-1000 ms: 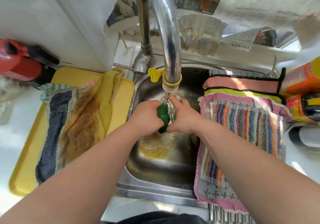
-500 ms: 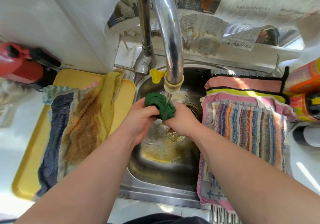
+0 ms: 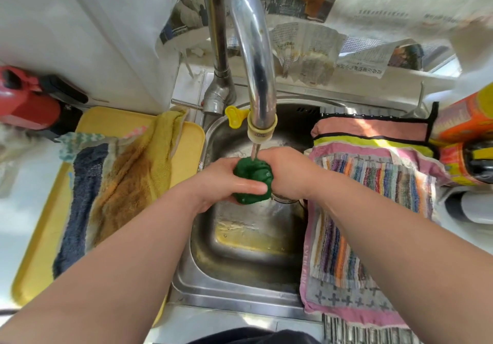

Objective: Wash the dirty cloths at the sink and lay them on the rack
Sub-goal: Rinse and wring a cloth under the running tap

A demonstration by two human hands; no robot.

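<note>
While water runs from the tap [image 3: 260, 82], left hand [image 3: 224, 181] and right hand [image 3: 286, 171] both squeeze a balled-up green cloth [image 3: 253, 181] mid-frame over the sink [image 3: 240, 269].

A white wall panel [image 3: 80, 37] fills the upper left of the frame. Sheets of newspaper [image 3: 306, 50] hang across the top centre and upper right, above a white ledge [image 3: 400, 75]. A bright sliver at the upper right, just under the papers, may be a window [image 3: 444, 62]; it is too small to tell. Strong daylight washes out the white countertop [image 3: 16, 223] along the left edge. A red and black appliance [image 3: 26, 103] sits at the far left against the wall. Orange packages [image 3: 464, 119] stand at the right edge, with a white container [image 3: 477, 207] below them.
</note>
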